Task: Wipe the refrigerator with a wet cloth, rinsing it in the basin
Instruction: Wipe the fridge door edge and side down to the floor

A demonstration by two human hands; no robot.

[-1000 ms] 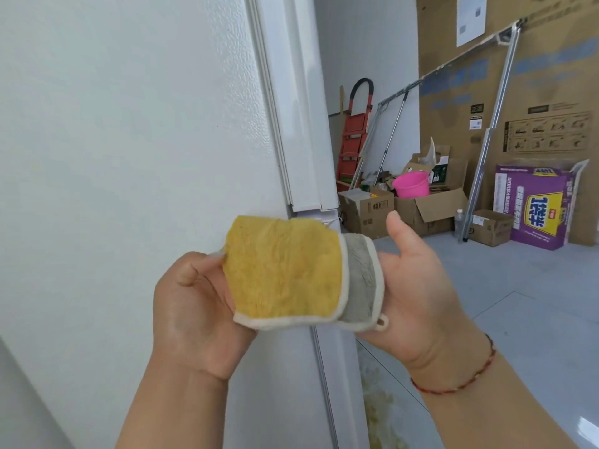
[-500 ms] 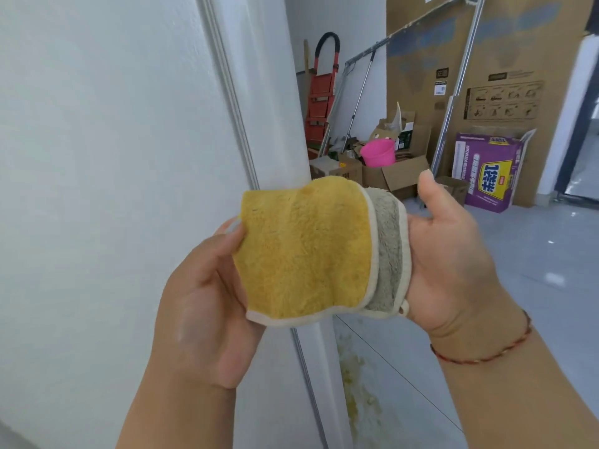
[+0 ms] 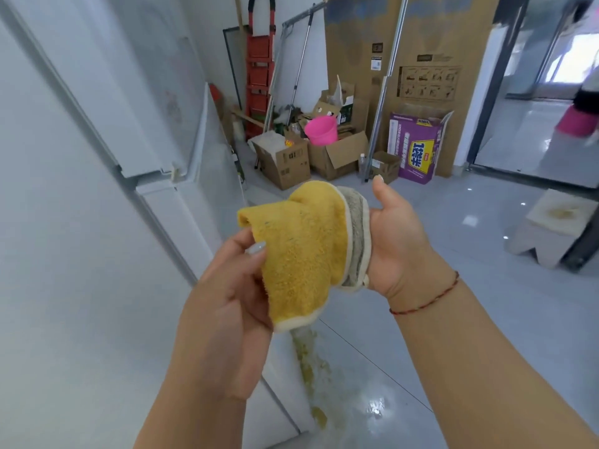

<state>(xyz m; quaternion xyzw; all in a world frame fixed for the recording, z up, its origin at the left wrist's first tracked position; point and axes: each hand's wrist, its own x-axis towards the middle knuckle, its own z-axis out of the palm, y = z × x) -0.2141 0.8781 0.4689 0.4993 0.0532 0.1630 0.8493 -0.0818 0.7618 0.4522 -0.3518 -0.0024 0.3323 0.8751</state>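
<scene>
A folded cloth [image 3: 304,247], yellow on one face and grey on the other with a pale trim, is held between both hands in front of me. My left hand [image 3: 227,303] pinches its lower left part, thumb on the yellow face. My right hand [image 3: 395,241] supports the grey side from the right, thumb raised. The white refrigerator [image 3: 81,222] fills the left of the view, its side panel and door seam close by. No basin is identifiable in view.
Glossy grey floor tiles [image 3: 486,319] with a yellowish smear [image 3: 311,361] by the refrigerator's base. Cardboard boxes [image 3: 285,163], a pink bucket [image 3: 319,129], a red stepladder [image 3: 259,59] and a purple box [image 3: 416,150] stand behind. A pale low stool [image 3: 551,228] is at right.
My view has turned right and down, away from the refrigerator side. The cloth's left corner has lifted and curled, and my left thumb now presses on its yellow face.
</scene>
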